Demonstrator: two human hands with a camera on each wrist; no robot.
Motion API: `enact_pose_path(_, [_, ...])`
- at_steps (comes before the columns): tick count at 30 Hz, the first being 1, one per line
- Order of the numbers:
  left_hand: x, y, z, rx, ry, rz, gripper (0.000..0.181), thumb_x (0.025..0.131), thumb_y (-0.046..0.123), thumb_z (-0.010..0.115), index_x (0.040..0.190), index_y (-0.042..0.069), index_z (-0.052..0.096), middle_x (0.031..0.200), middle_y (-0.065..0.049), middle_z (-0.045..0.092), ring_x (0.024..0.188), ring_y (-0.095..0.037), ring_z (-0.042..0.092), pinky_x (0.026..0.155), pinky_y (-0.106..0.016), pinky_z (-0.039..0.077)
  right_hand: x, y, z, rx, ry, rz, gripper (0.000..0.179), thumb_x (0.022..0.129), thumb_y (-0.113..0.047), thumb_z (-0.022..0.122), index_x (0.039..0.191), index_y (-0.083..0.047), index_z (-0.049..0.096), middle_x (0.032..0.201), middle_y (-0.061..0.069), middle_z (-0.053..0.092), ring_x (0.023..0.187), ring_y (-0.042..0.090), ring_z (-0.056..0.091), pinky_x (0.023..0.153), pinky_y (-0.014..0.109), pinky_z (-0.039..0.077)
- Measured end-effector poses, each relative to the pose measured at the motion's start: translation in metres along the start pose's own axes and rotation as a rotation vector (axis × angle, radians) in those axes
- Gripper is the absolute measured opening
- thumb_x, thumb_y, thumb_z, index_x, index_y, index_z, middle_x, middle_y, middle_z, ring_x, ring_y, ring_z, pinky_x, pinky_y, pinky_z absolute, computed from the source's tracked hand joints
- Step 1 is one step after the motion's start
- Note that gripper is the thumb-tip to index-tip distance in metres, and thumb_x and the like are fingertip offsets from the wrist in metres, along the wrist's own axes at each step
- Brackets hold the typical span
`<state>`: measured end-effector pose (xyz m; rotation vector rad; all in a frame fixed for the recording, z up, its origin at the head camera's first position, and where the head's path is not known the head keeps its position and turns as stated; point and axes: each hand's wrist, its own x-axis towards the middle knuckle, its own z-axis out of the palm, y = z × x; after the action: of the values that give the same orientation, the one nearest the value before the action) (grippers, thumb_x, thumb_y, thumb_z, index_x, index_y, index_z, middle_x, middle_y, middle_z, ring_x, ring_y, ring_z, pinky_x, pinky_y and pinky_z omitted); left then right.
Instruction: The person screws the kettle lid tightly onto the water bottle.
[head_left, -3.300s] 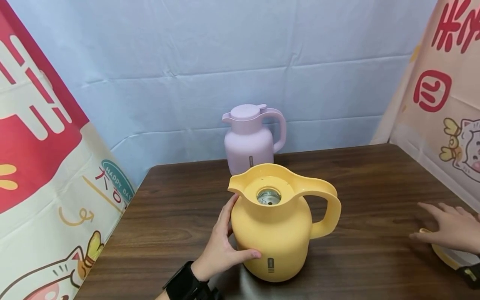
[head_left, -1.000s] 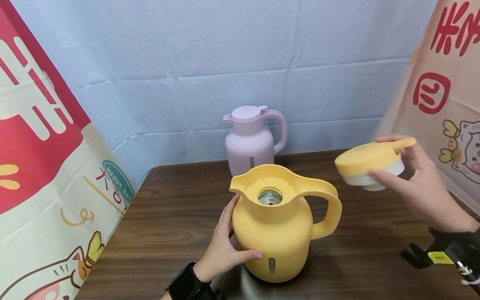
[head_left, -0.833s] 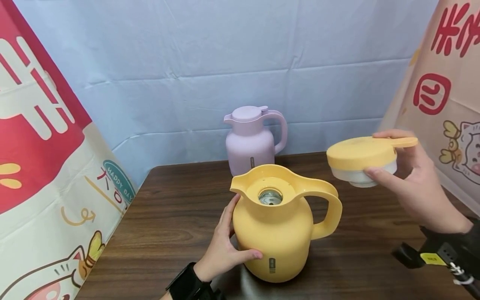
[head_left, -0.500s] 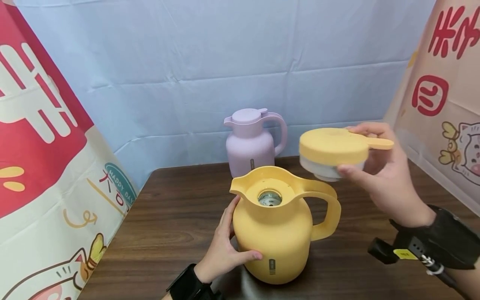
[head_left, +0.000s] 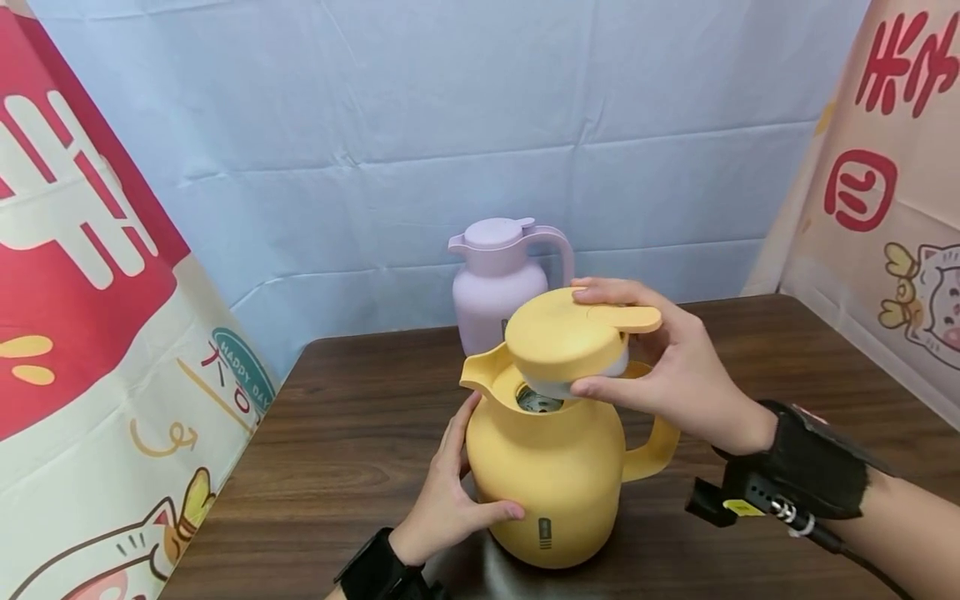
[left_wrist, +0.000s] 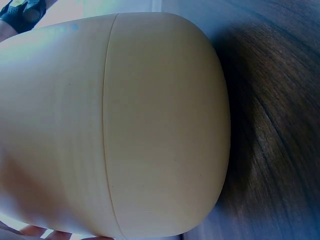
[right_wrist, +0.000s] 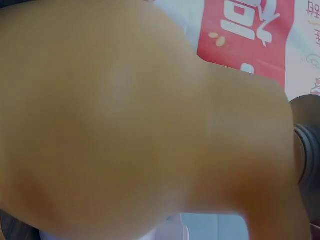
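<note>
A yellow thermos jug point(head_left: 543, 483) stands upright on the table. My left hand point(head_left: 446, 500) grips its left side, thumb across the front and fingers passing behind. In the left wrist view the jug's body point(left_wrist: 160, 125) fills most of the picture, with fingertips point(left_wrist: 60, 234) along the lower edge. Above the jug's mouth, my right hand point(head_left: 675, 379) holds the tilted yellow lid point(head_left: 566, 337) by its side, thumb in front. Part of the opening shows under the lid's pale lower section. The jug point(right_wrist: 100, 125) also dominates the right wrist view; its handle is partly hidden in the head view.
Behind the yellow jug stands a lilac thermos jug point(head_left: 495, 292), its lid on, partly covered by the yellow lid. The dark wooden table point(head_left: 360, 433) meets a pale blue cloth point(head_left: 337, 208) at the back. Printed cloths hang left and right.
My right hand first reached for the lid lying at the table's right, lifted it, then carried it left over the jug's mouth. My left hand keeps its hold on the jug.
</note>
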<state>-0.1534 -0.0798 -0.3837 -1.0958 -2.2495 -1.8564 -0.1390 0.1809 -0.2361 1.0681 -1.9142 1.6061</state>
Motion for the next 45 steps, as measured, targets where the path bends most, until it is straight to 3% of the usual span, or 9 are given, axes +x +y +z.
enact_pose_path(6, [0.0, -0.001, 0.001, -0.009, -0.001, -0.005, 0.106, 0.077, 0.032, 0.08, 0.154, 0.027, 0.006, 0.155, -0.003, 0.013, 0.134, -0.021, 0.034, 0.099, -0.038, 0.042, 0.001, 0.003, 0.005, -0.181, -0.005, 0.01, 0.073, 0.06, 0.007, 0.086, 0.126, -0.004, 0.058, 0.133, 0.006, 0.055, 0.125, 0.02, 0.047, 0.096, 0.024, 0.041])
enact_pose_path(11, [0.0, -0.001, 0.001, -0.012, -0.005, -0.01, 0.107, 0.077, 0.032, 0.08, 0.154, 0.027, 0.006, 0.155, -0.003, 0.013, 0.134, -0.021, 0.034, 0.099, -0.038, 0.042, 0.0, 0.006, 0.007, -0.245, -0.041, 0.061, 0.071, 0.06, -0.002, 0.089, 0.124, -0.012, 0.059, 0.132, 0.0, 0.056, 0.125, 0.016, 0.047, 0.097, 0.022, 0.038])
enact_pose_path(20, [0.0, 0.0, 0.0, -0.02, -0.008, -0.023, 0.107, 0.077, 0.031, 0.08, 0.154, 0.028, 0.005, 0.155, -0.003, 0.012, 0.134, -0.021, 0.035, 0.099, -0.038, 0.042, 0.001, 0.009, 0.009, -0.251, -0.081, 0.1, 0.062, 0.06, -0.007, 0.09, 0.113, -0.01, 0.057, 0.132, 0.002, 0.054, 0.121, 0.014, 0.05, 0.094, 0.021, 0.042])
enact_pose_path(26, [0.0, -0.001, -0.001, -0.021, -0.002, -0.022, 0.107, 0.077, 0.034, 0.08, 0.154, 0.028, 0.005, 0.156, -0.002, 0.012, 0.135, -0.02, 0.033, 0.1, -0.038, 0.041, 0.004, 0.009, 0.009, -0.272, -0.103, 0.127, 0.06, 0.063, -0.011, 0.09, 0.114, -0.016, 0.058, 0.132, -0.002, 0.053, 0.124, 0.014, 0.047, 0.096, 0.022, 0.04])
enact_pose_path(37, [0.0, -0.004, 0.0, -0.008, 0.006, 0.008, 0.108, 0.076, 0.035, 0.08, 0.154, 0.026, 0.006, 0.154, 0.001, 0.015, 0.134, -0.022, 0.035, 0.099, -0.038, 0.042, 0.004, 0.012, 0.004, -0.282, -0.16, 0.095, 0.055, 0.071, -0.006, 0.084, 0.118, -0.014, 0.057, 0.128, 0.001, 0.057, 0.12, 0.015, 0.05, 0.093, 0.022, 0.043])
enact_pose_path(45, [0.001, -0.003, 0.0, -0.003, 0.007, -0.001, 0.109, 0.075, 0.033, 0.081, 0.154, 0.027, 0.006, 0.153, 0.0, 0.015, 0.133, -0.023, 0.036, 0.098, -0.038, 0.043, 0.005, 0.012, 0.003, -0.298, -0.231, 0.123, 0.05, 0.073, -0.011, 0.083, 0.115, -0.015, 0.056, 0.131, 0.0, 0.055, 0.113, 0.015, 0.055, 0.083, 0.022, 0.048])
